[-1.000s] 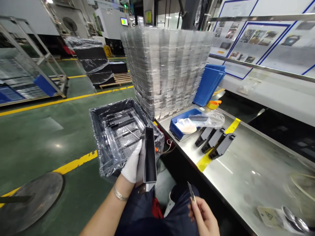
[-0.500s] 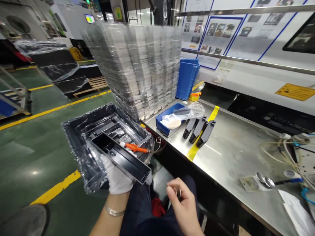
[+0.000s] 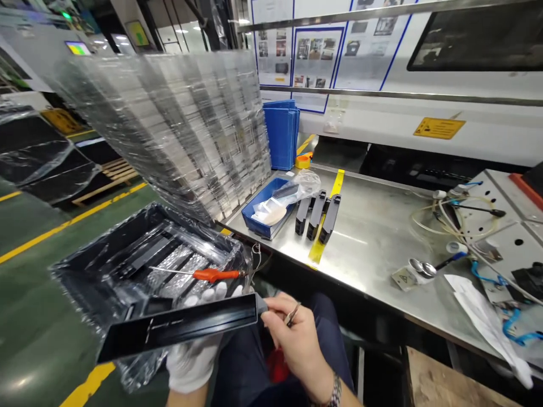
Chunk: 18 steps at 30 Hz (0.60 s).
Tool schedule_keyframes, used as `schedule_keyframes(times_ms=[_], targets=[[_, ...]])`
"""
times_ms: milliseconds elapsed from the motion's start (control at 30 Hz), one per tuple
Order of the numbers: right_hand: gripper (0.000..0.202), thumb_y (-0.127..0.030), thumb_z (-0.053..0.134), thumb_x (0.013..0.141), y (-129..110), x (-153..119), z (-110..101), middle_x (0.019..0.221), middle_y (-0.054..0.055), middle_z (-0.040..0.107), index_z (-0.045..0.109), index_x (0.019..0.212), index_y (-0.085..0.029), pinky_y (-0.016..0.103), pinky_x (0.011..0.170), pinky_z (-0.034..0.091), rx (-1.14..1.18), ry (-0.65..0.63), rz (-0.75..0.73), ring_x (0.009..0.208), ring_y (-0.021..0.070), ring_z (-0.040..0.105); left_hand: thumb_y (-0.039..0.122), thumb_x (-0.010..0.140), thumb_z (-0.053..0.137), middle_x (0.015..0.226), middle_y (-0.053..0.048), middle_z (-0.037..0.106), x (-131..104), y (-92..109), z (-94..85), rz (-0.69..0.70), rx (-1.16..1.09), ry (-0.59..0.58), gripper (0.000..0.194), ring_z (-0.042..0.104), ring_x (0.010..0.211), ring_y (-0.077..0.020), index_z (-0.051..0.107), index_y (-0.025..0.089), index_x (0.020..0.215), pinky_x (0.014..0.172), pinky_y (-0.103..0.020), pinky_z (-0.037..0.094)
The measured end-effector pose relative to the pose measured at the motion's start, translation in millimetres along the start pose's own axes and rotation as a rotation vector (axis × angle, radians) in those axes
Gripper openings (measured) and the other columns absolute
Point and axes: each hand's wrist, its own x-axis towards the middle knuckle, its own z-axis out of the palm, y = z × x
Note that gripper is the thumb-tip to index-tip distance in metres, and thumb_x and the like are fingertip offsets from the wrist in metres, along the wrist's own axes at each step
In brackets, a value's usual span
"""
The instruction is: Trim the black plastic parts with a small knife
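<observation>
A long, narrow black plastic trough-shaped part [image 3: 186,325] lies nearly level in front of me, its open side facing up. My left hand [image 3: 190,362], in a white glove, supports it from below, with fingertips showing beyond its far edge. My right hand [image 3: 297,333] is bare and pinches the part's right end. A small shiny metal piece [image 3: 292,315] sits among its fingers; I cannot tell its kind. Behind the part, an orange-handled tool [image 3: 216,275] with a thin metal rod rests over a plastic-lined black bin [image 3: 85,263].
On the steel bench [image 3: 360,254] stand several dark plastic pieces [image 3: 316,217] beside a blue bin [image 3: 265,229] of bagged items. A tall stack of clear trays [image 3: 182,130] rises at the back. Tubing [image 3: 428,215], spoons [image 3: 422,267] and a white glove [image 3: 487,322] lie at right.
The black part has swung from slanting to nearly level and come closer, its left end lower. My right hand has moved up-left and taken hold of its right end. The view has turned right.
</observation>
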Motion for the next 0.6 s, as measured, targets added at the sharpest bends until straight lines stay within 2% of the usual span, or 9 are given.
schedule_keyframes(times_ms=[67,133,233,300,400,500,600], targets=[[0.019,-0.039,0.075,0.083,-2.7,-0.9,-2.7,0.071,0.001,0.057,0.082,0.092,-0.024,0.024,0.053,0.039,0.005,-0.001,0.001,0.059,0.0114,0.046,0.043,0.093,0.053,0.128,0.015,0.065,-3.7,-2.7,-13.4,0.003,0.061,0.074,0.038,0.050,0.134,-0.0127,0.057,0.058,0.128,0.120,-0.033,0.035],[0.019,-0.040,0.075,0.083,-3.5,-2.6,-4.0,0.072,0.001,0.057,0.081,0.092,-0.024,0.023,0.051,0.038,0.024,-0.004,0.007,0.056,0.0099,0.044,0.037,0.092,0.052,0.127,0.014,0.066,-6.9,-5.2,-18.1,-0.022,0.099,0.108,0.041,0.046,0.137,-0.0130,0.058,0.056,0.128,0.123,-0.035,0.029],[0.023,-0.042,0.074,0.084,-0.2,-4.4,-5.5,0.070,0.000,0.054,0.080,0.092,-0.022,0.023,0.047,0.033,0.027,-0.005,0.020,0.051,0.0080,0.039,0.046,0.091,0.052,0.137,0.013,0.059,-9.0,-6.7,-15.8,-0.049,0.115,0.117,0.040,0.043,0.139,-0.0170,0.059,0.052,0.129,0.123,-0.037,0.032],[0.027,-0.046,0.074,0.084,3.5,-4.9,-6.7,0.069,-0.001,0.052,0.079,0.092,-0.020,0.023,0.046,0.031,0.034,0.006,0.033,0.050,0.0078,0.038,0.051,0.091,0.052,0.142,0.014,0.054,-8.9,-6.5,-12.1,-0.066,0.093,0.064,0.039,0.040,0.141,-0.0173,0.060,0.051,0.129,0.121,-0.035,0.035],[0.034,-0.051,0.073,0.083,8.1,-5.5,-8.7,0.067,-0.002,0.051,0.077,0.093,-0.019,0.023,0.046,0.030,0.056,0.027,0.068,0.051,0.0086,0.038,0.050,0.093,0.052,0.144,0.009,0.053,-7.6,-5.9,-4.8,-0.097,0.042,-0.081,0.040,0.042,0.140,-0.0205,0.062,0.041,0.131,0.122,-0.037,0.032],[0.038,-0.054,0.074,0.082,10.0,-6.0,-10.4,0.064,-0.003,0.048,0.075,0.094,-0.018,0.023,0.047,0.028,0.070,0.033,0.102,0.051,0.0088,0.036,0.052,0.093,0.053,0.146,0.002,0.050,-6.6,-7.3,6.9,-0.122,0.033,-0.173,0.047,0.044,0.139,-0.0228,0.062,0.031,0.134,0.123,-0.038,0.026],[0.040,-0.054,0.074,0.082,10.9,-5.9,-11.8,0.064,-0.003,0.047,0.073,0.094,-0.017,0.023,0.048,0.027,0.082,0.037,0.106,0.053,0.0090,0.036,0.051,0.094,0.051,0.148,-0.003,0.047,-8.1,-10.8,22.7,-0.085,0.111,-0.276,0.050,0.045,0.138,-0.0226,0.060,0.027,0.137,0.125,-0.039,0.013]])
